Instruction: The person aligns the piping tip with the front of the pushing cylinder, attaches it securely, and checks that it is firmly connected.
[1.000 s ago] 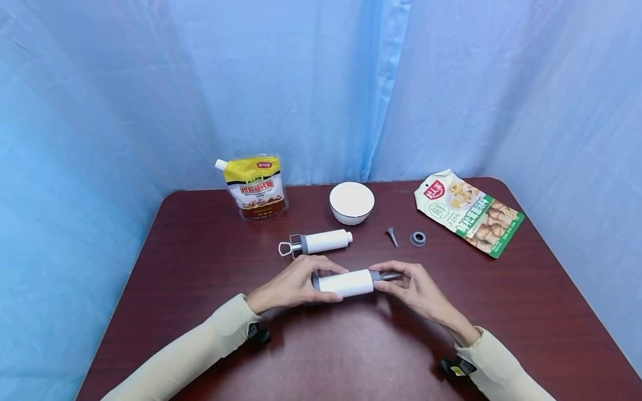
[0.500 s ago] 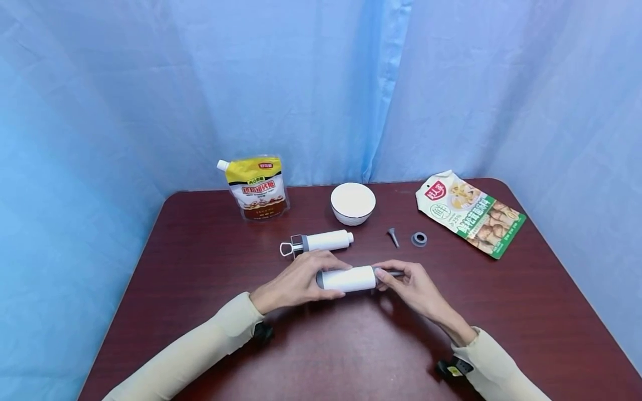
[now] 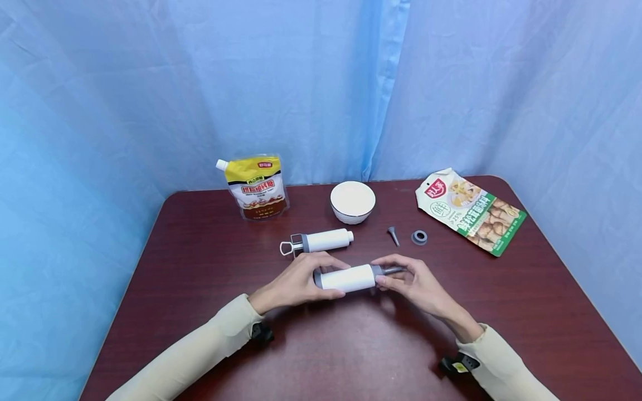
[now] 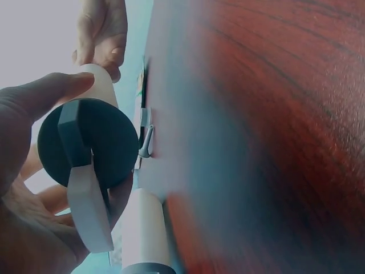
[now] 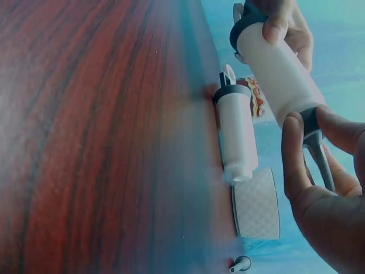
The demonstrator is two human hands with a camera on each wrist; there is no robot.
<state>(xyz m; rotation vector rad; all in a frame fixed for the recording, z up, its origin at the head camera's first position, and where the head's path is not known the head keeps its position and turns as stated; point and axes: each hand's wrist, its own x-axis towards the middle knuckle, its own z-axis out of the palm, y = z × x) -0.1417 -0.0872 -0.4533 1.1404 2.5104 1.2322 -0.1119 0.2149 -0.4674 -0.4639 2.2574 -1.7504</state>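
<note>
Just over the table, a white icing syringe (image 3: 348, 279) with grey ends lies level between both hands. The left hand (image 3: 296, 283) grips its barrel at the left end, thumb on the near side and fingers on the far side. In the left wrist view, a dark end cap (image 4: 117, 142) and handle face the camera. My right hand (image 3: 418, 287) pinches the grey collar (image 5: 309, 121) at the other end, thumb and fingers on opposite sides. From that collar a grey pointed nozzle (image 5: 322, 162) sticks out toward the right palm. A second icing syringe (image 3: 328, 240) rests on the table behind.
A white bowl (image 3: 353, 201) stands at the back middle. Right of it are a small grey nozzle (image 3: 393, 236) and a grey ring (image 3: 419, 238). A spouted pouch (image 3: 258, 189) stands back left, and a flat green-and-white packet (image 3: 471, 211) lies back right.
The right thumb rose over the collar half a second ago and is now lower on its near side. The left hand keeps its grip, and the syringe has shifted only slightly.
</note>
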